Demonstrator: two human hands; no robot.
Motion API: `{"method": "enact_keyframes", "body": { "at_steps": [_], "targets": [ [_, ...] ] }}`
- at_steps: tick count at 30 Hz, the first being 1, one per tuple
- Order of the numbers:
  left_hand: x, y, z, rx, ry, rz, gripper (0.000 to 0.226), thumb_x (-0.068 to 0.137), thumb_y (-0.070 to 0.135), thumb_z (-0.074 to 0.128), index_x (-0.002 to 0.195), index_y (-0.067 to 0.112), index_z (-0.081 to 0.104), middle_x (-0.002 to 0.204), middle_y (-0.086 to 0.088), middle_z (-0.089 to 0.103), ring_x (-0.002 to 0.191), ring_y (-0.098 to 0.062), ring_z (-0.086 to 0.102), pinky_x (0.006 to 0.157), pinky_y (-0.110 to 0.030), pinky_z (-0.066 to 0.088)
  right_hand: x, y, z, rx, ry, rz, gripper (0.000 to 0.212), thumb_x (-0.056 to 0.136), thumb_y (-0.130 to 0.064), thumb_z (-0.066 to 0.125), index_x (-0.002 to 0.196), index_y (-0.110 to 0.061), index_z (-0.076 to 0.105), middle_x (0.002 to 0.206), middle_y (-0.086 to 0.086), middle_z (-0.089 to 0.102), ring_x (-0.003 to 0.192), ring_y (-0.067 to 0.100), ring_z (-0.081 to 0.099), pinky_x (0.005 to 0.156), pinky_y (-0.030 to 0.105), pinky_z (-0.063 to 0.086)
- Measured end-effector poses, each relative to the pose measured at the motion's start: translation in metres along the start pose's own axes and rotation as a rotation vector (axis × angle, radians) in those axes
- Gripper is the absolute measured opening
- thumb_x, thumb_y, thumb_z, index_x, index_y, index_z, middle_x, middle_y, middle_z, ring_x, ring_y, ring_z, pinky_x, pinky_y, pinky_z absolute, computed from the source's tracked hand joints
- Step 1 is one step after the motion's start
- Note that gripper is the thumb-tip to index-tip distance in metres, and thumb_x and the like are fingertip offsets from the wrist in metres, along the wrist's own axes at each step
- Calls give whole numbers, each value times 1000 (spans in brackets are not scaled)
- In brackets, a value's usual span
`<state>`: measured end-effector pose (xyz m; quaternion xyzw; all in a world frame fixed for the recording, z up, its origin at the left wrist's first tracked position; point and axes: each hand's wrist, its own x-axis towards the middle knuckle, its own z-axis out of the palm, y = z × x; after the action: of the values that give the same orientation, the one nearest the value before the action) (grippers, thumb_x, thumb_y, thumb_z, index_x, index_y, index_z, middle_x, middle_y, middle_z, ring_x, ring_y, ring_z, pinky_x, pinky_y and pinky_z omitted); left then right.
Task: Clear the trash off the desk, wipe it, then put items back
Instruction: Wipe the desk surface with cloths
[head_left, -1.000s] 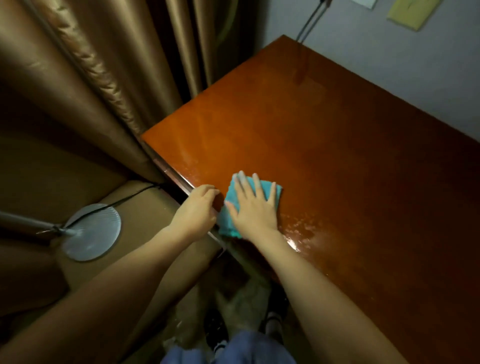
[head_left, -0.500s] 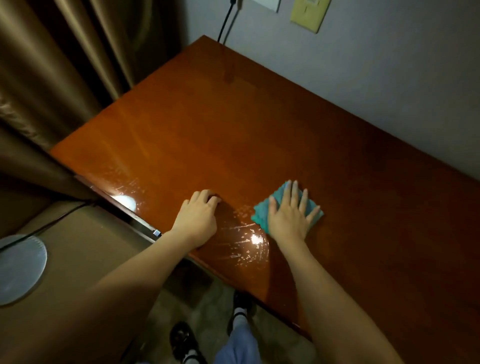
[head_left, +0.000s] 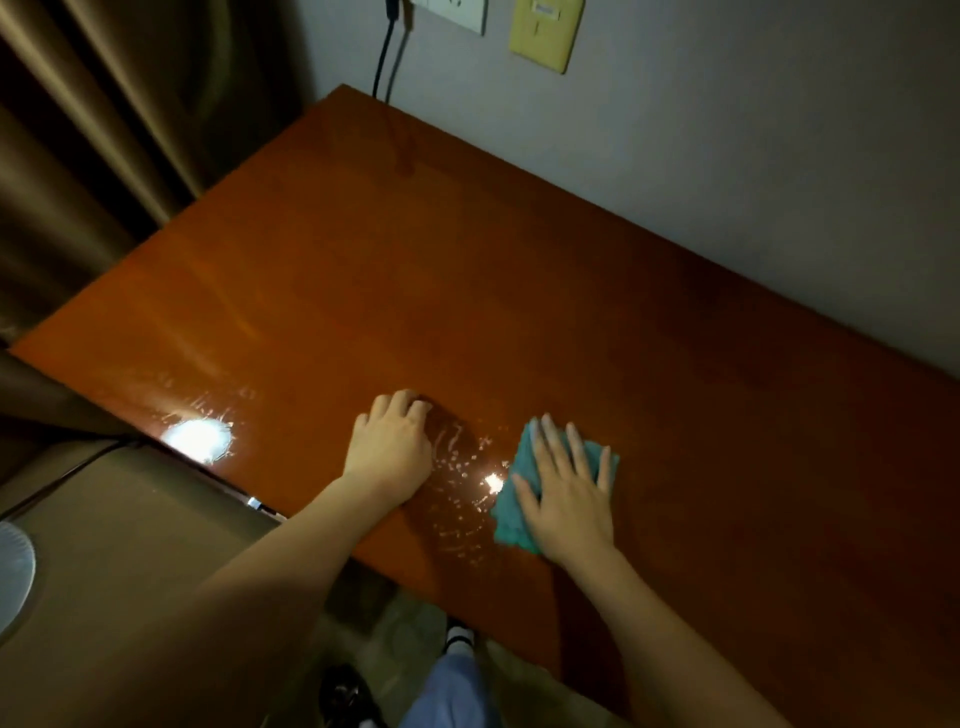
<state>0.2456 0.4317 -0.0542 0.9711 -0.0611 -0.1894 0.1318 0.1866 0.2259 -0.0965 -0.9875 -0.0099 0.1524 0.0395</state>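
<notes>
While your right hand (head_left: 566, 499) presses flat, fingers straight, the crumpled teal cloth (head_left: 511, 512) runs long 12-to-6 on the wet tabletop (head_left: 519, 291); your left hand (head_left: 389, 452) rests curled, holding nothing.

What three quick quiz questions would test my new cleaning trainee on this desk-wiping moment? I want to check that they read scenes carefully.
1. True or false: the right hand lies flat on the teal cloth.
2. Which hand rests on the bare desk with nothing under it?
3. Where do wet streaks show? A) between the hands B) by the wall outlet C) on the curtain

Key: 1 true; 2 the left hand; 3 A.
</notes>
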Motion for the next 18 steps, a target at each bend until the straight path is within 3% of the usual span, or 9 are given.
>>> {"method": "enact_keyframes", "body": {
  "at_steps": [4, 8, 10, 12, 13, 16, 18],
  "targets": [
    [13, 19, 10, 5, 18, 67, 47, 98, 26, 36, 144, 20, 33, 150, 1, 28, 138, -20, 22, 110, -36, 25, 73, -28, -21, 85, 50, 162, 63, 97, -55, 5, 148, -25, -15, 159, -5, -12, 146, 21, -13, 112, 55, -13],
    [27, 16, 6, 74, 30, 80, 50, 96, 24, 37, 145, 20, 29, 151, 2, 26, 138, -21, 21, 107, -35, 26, 68, -45, -17, 27, 11, -108, 69, 91, -58, -3, 150, -25, -12, 158, -9, -13, 147, 22, -9, 111, 57, -12],
    [37, 16, 2, 102, 32, 59, 51, 97, 26, 37, 147, 21, 24, 152, 2, 23, 139, -21, 18, 108, -36, 24, 49, -28, -12, -15, -18, -273, 68, 90, -58, 3, 150, -26, -4, 157, -11, -5, 148, 23, 4, 112, 61, 1],
    [47, 21, -2, 103, 21, 23, 52, 99, 31, 35, 148, 22, 21, 154, 0, 19, 141, -23, 15, 111, -38, 22, 39, 1, -12, -31, -23, -265, 64, 95, -59, 11, 149, -25, 9, 155, -9, 13, 144, 23, 23, 110, 63, 21],
    [51, 24, -3, 98, 19, 10, 53, 99, 34, 35, 149, 22, 20, 155, 0, 18, 142, -23, 14, 112, -39, 20, 40, 19, -15, -39, -37, -222, 64, 95, -61, 8, 148, -26, 8, 155, -8, 13, 144, 22, 23, 111, 61, 17],
    [64, 32, -2, 83, 22, -10, 56, 99, 41, 35, 150, 24, 18, 156, -1, 16, 143, -23, 11, 115, -41, 17, 59, 70, -21, -24, -6, -58, 70, 85, -68, -9, 144, -31, -15, 153, -14, -14, 144, 14, -11, 111, 52, -13],
    [72, 36, -1, 90, 33, -19, 58, 98, 42, 35, 150, 25, 16, 156, 0, 14, 143, -23, 11, 115, -43, 16, 85, 81, -30, -9, 46, 107, 67, 89, -65, -3, 144, -30, -18, 154, -12, -16, 143, 14, -14, 112, 53, -12]
  ]
}}
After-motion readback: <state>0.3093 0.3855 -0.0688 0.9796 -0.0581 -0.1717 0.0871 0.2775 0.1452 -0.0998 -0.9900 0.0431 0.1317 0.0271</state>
